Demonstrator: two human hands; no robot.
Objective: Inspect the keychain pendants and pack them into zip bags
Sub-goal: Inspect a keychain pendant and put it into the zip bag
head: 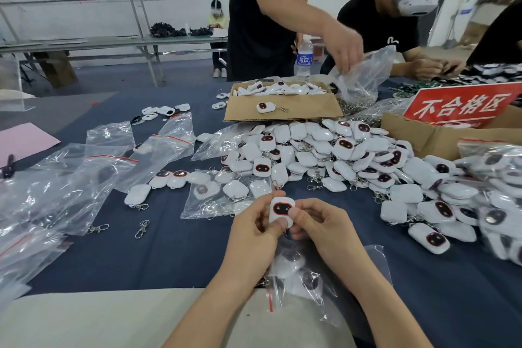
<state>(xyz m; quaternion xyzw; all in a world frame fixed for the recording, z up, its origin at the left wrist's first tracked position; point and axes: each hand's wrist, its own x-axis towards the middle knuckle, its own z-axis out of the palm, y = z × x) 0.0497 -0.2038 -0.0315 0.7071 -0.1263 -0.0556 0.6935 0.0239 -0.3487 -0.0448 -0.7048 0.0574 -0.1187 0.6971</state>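
across the dark blue tablecloth (169,251), a big heap of white keychain pendants (353,155) spreads from one to three o'clock of the hands. at twelve o'clock sits an open cardboard box (310,109) with more of them inside, and from nine to ten o'clock lie loose, empty zip bags (70,183). at six o'clock, right under the wrists, a part-filled zip bag (299,271) rests at the near table edge. the left hand (254,220) and right hand (319,220) meet in the middle, fingers curled, both thumbs pressing the lower face of one pendant (281,210). it is held face up just above the cloth, its dark, red-ringed screen showing. it looks light, rigid and glossy, so probably slippery. pinching it by the side edges would leave the face free for checking. its clasp (278,186) seems to hang at twelve o'clock of it, though it is too small to be sure. loose metal like that could snag the thin, soft bag mouth.
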